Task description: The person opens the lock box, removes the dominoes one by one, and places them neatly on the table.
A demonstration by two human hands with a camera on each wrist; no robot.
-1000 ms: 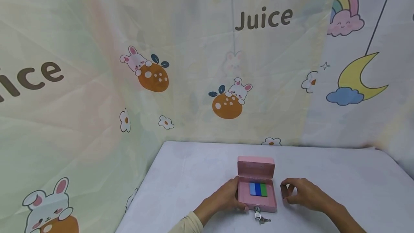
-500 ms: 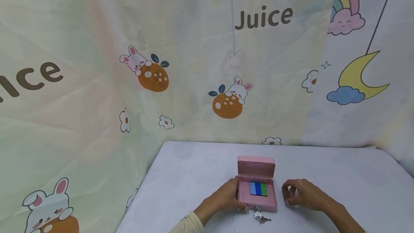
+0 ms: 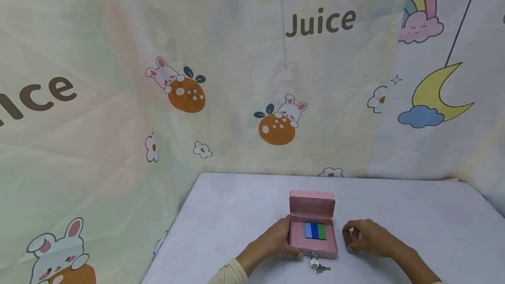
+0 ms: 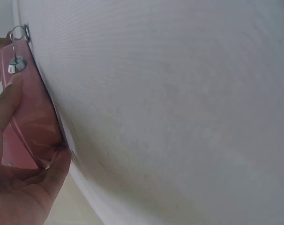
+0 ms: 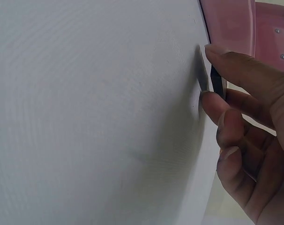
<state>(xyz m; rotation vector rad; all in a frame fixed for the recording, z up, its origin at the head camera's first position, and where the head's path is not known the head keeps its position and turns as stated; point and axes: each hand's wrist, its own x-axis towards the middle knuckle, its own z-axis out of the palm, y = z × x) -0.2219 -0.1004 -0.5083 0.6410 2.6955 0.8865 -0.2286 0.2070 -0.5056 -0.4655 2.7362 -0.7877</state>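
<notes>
Box (image 3: 311, 244) lay clasped in left grip (image 3: 278, 238), well short of worktop (image 3: 236, 207)'s far edge, as right grip (image 3: 366, 236) pinched a dark piece (image 3: 346, 238).

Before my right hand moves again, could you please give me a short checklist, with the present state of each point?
1. Lid open: ok, it stands raised at the back of the pink box.
2. Box steadied: ok, the left hand grips its left side.
3. Dark flat piece held: ok, the right hand pinches it.
4. Piece over the box: not ok, it is to the right of it.
5. Bare floor around the coloured strips: ok, visible inside the box.
6. Piece's full shape: cannot tell, the hand partly covers it.
</notes>
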